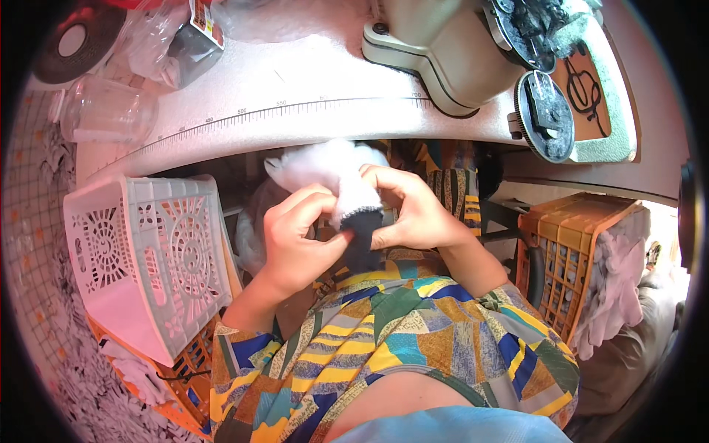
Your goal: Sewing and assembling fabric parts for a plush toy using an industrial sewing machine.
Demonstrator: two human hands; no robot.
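A white-and-black fabric piece (361,220) is stretched just before the white table's edge (295,122), above the lap. The left hand (299,240) and right hand (415,213) pinch its opposite sides, fingers curled, thumbs pointing inward, forearms angled together from patterned sleeves (247,362).

A long white tabletop (310,74) with a printed ruler scale along its near edge spanned the scene. On its far left sat a black disc with a white centre (48,63), a crumpled clear plastic bag (140,48) and a small dark box (196,59), with a clear cylindrical jar (109,111) nearer; a cream-coloured machine with rounded corners (443,52) stood on the right.
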